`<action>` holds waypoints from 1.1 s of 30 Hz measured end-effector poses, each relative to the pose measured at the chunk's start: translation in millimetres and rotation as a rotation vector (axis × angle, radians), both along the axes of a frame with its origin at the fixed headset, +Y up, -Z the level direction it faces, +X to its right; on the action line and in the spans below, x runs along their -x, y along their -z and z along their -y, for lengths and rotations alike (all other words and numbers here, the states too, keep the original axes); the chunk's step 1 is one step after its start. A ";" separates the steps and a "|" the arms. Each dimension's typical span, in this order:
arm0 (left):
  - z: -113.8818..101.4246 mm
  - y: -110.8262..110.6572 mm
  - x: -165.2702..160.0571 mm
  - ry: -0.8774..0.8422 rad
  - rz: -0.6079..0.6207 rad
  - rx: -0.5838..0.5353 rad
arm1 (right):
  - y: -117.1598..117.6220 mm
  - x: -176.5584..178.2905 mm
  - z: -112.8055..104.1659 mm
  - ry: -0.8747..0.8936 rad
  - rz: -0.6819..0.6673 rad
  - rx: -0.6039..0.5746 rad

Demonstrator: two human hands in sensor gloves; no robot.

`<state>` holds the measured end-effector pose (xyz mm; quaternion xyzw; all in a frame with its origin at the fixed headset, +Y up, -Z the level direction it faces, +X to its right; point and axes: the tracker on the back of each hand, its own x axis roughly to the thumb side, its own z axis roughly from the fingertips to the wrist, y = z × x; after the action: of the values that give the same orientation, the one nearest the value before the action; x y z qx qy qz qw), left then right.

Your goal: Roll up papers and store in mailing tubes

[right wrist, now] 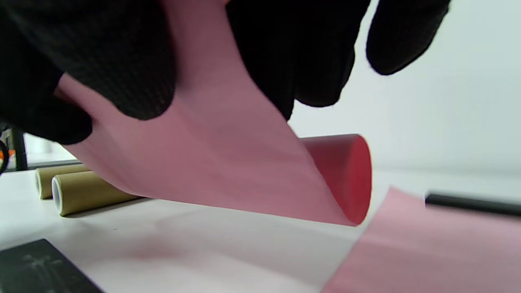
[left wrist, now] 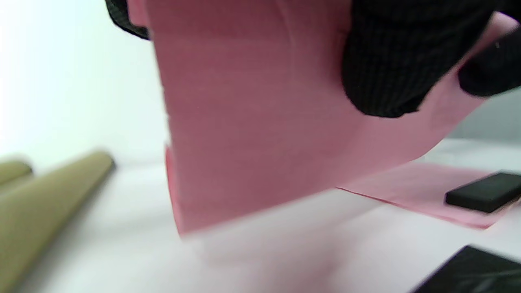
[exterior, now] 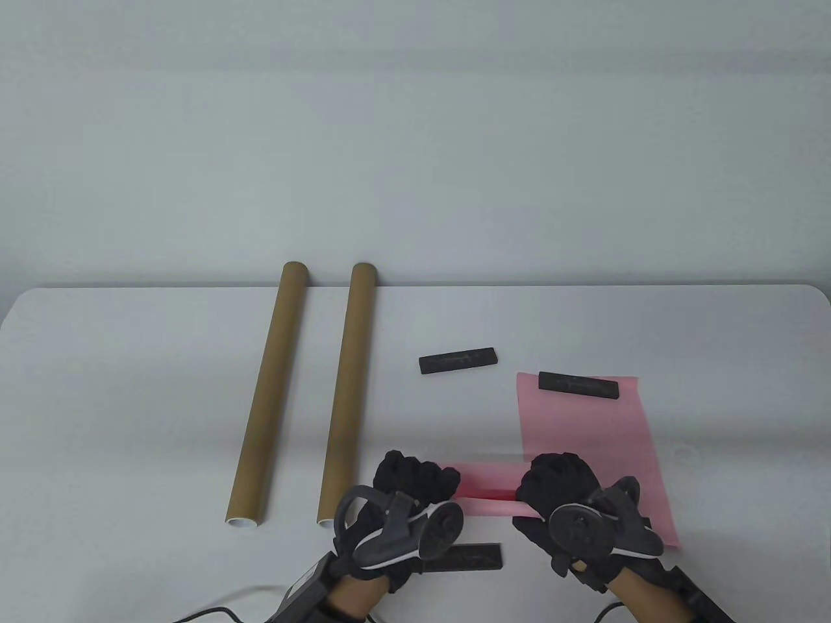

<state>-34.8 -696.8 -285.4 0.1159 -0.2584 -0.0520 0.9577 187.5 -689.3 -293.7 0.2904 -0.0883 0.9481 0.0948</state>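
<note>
Your left hand (exterior: pixel 415 483) and right hand (exterior: pixel 557 483) both pinch pink paper (exterior: pixel 584 428) at near table edge, curl just started. Roll tight, keep ends even. Far end sits under black bar (exterior: pixel 579 385). Tubes (exterior: pixel 347 389) wait left.

**Hand Equipment: Appearance**

Left hand (exterior: pixel 415 483) and right hand (exterior: pixel 561 487) each wear a black knit glove. A grey tracker with a round disc face and ring-shaped loop is strapped to each hand's back. Dark cables trail from both wrists.
</note>
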 end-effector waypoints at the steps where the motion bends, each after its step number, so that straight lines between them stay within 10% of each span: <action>1: -0.6 -1.8 -2.6 0.041 0.014 -0.047 | 2.6 -1.9 0.6 0.030 0.008 0.038; 8: -5.6 -5.0 -11.5 0.116 0.034 -0.148 | 7.3 -8.8 2.2 0.160 -0.006 0.195; 14: 0.2 12.1 3.4 -0.099 -0.060 0.219 | -12.4 5.0 -3.9 -0.127 -0.082 -0.230; 18: 3.9 17.5 9.0 -0.173 -0.059 0.381 | -16.7 13.6 -6.1 -0.131 -0.088 -0.248; 27: -3.3 -4.1 -3.0 0.038 0.092 -0.088 | -1.3 1.2 -2.0 0.018 -0.036 0.035; 33: -3.0 -3.0 -5.4 0.073 0.062 -0.120 | 2.6 0.8 -0.3 0.125 -0.024 0.233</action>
<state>-29.4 -693.8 -282.4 0.1652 -0.2882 -0.0984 0.9381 186.6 -689.0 -296.3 0.2824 0.0056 0.9407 0.1880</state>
